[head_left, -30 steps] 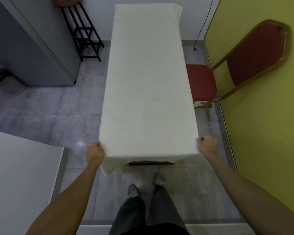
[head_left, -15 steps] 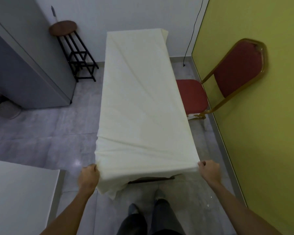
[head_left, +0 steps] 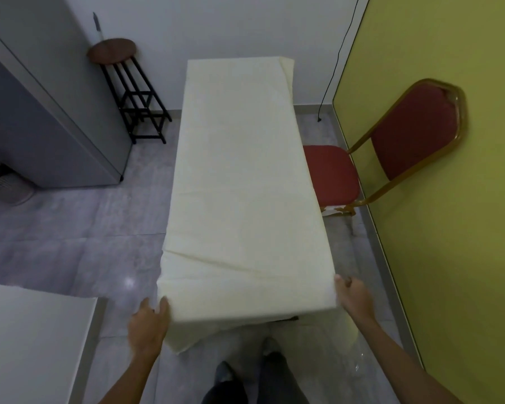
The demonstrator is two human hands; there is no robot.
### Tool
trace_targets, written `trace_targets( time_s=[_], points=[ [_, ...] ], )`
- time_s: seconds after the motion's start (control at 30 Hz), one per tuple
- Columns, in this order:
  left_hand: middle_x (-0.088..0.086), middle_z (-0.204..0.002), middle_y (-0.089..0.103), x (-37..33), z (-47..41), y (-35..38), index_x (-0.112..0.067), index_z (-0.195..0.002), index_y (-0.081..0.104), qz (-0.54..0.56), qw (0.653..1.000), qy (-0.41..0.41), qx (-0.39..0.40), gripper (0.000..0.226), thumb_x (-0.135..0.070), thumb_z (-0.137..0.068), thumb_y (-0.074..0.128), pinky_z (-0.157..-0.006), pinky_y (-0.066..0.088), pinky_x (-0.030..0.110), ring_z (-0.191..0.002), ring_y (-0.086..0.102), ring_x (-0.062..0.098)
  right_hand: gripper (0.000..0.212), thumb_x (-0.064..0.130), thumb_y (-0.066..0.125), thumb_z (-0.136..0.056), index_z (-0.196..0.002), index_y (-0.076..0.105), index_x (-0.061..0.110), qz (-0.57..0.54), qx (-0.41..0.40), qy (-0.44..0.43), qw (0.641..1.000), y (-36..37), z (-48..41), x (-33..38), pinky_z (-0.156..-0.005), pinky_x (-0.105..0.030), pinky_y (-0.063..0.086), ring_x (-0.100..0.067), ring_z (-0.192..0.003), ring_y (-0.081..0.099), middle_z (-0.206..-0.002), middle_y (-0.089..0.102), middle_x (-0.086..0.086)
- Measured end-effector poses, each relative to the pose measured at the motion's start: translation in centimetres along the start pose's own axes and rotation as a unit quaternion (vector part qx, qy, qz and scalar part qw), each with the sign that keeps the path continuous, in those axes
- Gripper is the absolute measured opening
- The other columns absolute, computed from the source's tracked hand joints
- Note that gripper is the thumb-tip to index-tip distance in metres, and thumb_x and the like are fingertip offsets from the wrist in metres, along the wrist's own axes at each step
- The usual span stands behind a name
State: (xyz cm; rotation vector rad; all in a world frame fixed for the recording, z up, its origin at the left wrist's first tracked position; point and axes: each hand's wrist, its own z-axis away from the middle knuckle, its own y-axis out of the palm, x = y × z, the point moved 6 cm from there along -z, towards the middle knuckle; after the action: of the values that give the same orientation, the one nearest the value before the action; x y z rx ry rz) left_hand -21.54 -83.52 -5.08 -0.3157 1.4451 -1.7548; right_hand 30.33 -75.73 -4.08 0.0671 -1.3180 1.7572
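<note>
A cream cloth (head_left: 239, 176) covers a long narrow table that runs away from me, and its near end drapes over the table's edge. My left hand (head_left: 148, 328) rests with relaxed fingers against the cloth's near left corner. At the near right corner, my right hand (head_left: 353, 295) has loosely curled fingers and its thumb touches the cloth's edge. No fabric shows between its fingers. A shallow crease runs across the cloth near my hands.
A red chair with a gold frame (head_left: 391, 158) stands right of the table against the yellow-green wall (head_left: 464, 228). A dark stool (head_left: 129, 83) and a grey cabinet (head_left: 41, 112) stand at the back left. A white surface (head_left: 27, 345) is at my left. My feet (head_left: 245, 365) are below the table's end.
The cloth was pulled taut toward me and now lies flatter, with the long diagonal folds gone. Both hands gripped its corners before; my left hand has opened and my right has loosened.
</note>
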Motion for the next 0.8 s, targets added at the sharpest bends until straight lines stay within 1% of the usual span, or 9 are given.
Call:
trace_targets(
  time_s=[0.07, 0.1, 0.17, 0.23, 0.37, 0.47, 0.6, 0.7, 0.8],
  points=[
    [0.027, -0.109, 0.067, -0.3, -0.4, 0.5, 0.0, -0.127, 0.056, -0.015, 1.0, -0.009, 0.004, 0.055, -0.046, -0.099, 0.046, -0.085, 0.051, 0.05, -0.1, 0.064, 0.045, 0.034, 0.036, 0.053, -0.101, -0.083, 0.06, 0.008, -0.011, 0.033, -0.015, 0.999, 1.3, -0.9, 1.3, -0.064, -0.032, 0.039, -0.027, -0.077, 0.059, -0.078, 0.061, -0.009],
    [0.027, -0.107, 0.067, -0.4, -0.7, 0.8, -0.001, -0.121, 0.06, -0.023, 1.0, 0.002, 0.009, 0.053, -0.045, -0.099, 0.044, -0.085, 0.051, 0.05, -0.098, 0.064, 0.044, 0.036, 0.035, 0.053, -0.101, -0.079, 0.061, 0.008, -0.004, 0.037, -0.021, 0.999, 1.9, -1.4, 1.5, -0.063, -0.033, 0.041, -0.028, -0.074, 0.06, -0.075, 0.062, -0.008],
    [0.023, -0.092, 0.069, -0.7, -0.9, 1.0, -0.001, -0.102, 0.068, -0.017, 1.0, 0.023, 0.012, 0.046, -0.039, -0.101, 0.041, -0.078, 0.053, 0.045, -0.085, 0.065, 0.039, 0.039, 0.031, 0.053, -0.101, -0.071, 0.061, 0.009, 0.004, 0.019, -0.021, 1.0, 2.5, -2.1, 1.4, -0.066, -0.035, 0.044, -0.029, -0.07, 0.058, -0.068, 0.06, -0.007],
    [0.019, -0.084, 0.067, -0.8, -1.0, 0.9, -0.002, -0.091, 0.069, 0.007, 1.0, 0.011, 0.007, 0.044, -0.033, -0.103, 0.041, -0.07, 0.048, 0.037, -0.075, 0.06, 0.032, 0.039, 0.029, 0.051, -0.102, -0.074, 0.065, 0.007, 0.007, -0.006, -0.012, 1.0, 3.0, -2.3, 0.8, -0.068, -0.035, 0.045, -0.031, -0.073, 0.06, -0.071, 0.063, -0.011],
    [0.018, -0.087, 0.068, -1.2, -0.8, 0.7, -0.005, -0.089, 0.068, -0.021, 1.0, -0.006, -0.014, 0.041, -0.029, -0.103, 0.038, -0.07, 0.048, 0.04, -0.08, 0.063, 0.036, 0.042, 0.026, 0.048, -0.104, -0.082, 0.071, 0.0, -0.001, -0.038, -0.015, 0.999, 3.0, -2.3, 0.1, -0.067, -0.032, 0.042, -0.032, -0.073, 0.062, -0.074, 0.065, -0.015],
    [0.018, -0.078, 0.068, -1.9, 0.0, 0.6, -0.006, -0.082, 0.065, -0.035, 0.998, 0.011, -0.042, 0.04, -0.028, -0.103, 0.039, -0.066, 0.051, 0.042, -0.072, 0.063, 0.037, 0.037, 0.022, 0.05, -0.103, -0.094, 0.071, -0.006, -0.023, -0.042, 0.004, 0.999, 2.4, -2.7, 0.0, -0.068, -0.033, 0.038, -0.029, -0.075, 0.056, -0.085, 0.067, -0.023],
    [0.02, -0.07, 0.066, -3.2, 1.5, 0.9, -0.002, -0.081, 0.064, -0.038, 0.997, 0.011, -0.061, 0.036, -0.023, -0.102, 0.042, -0.059, 0.05, 0.043, -0.064, 0.063, 0.039, 0.036, 0.022, 0.052, -0.103, -0.1, 0.071, -0.008, -0.017, -0.032, 0.012, 0.999, 1.9, -3.8, -0.9, -0.07, -0.036, 0.04, -0.04, -0.087, 0.064, -0.094, 0.07, -0.029],
    [0.022, -0.076, 0.063, -3.9, 2.5, 1.3, -0.001, -0.084, 0.061, -0.032, 0.997, 0.012, -0.064, 0.029, -0.019, -0.101, 0.045, -0.061, 0.051, 0.047, -0.07, 0.061, 0.041, 0.036, 0.022, 0.052, -0.103, -0.103, 0.072, -0.007, -0.004, -0.029, 0.012, 1.0, 1.2, -4.6, -1.6, -0.07, -0.035, 0.039, -0.041, -0.089, 0.064, -0.096, 0.07, -0.028],
    [0.023, -0.087, 0.064, -5.2, 3.8, 1.5, 0.001, -0.086, 0.061, -0.035, 0.992, 0.063, -0.099, 0.02, -0.009, -0.098, 0.05, -0.072, 0.053, 0.057, -0.085, 0.06, 0.045, 0.035, 0.021, 0.052, -0.103, -0.101, 0.071, -0.008, 0.002, -0.025, 0.009, 1.0, 0.1, -5.3, -2.3, -0.07, -0.035, 0.037, -0.037, -0.082, 0.06, -0.096, 0.069, -0.029]
  ],
)
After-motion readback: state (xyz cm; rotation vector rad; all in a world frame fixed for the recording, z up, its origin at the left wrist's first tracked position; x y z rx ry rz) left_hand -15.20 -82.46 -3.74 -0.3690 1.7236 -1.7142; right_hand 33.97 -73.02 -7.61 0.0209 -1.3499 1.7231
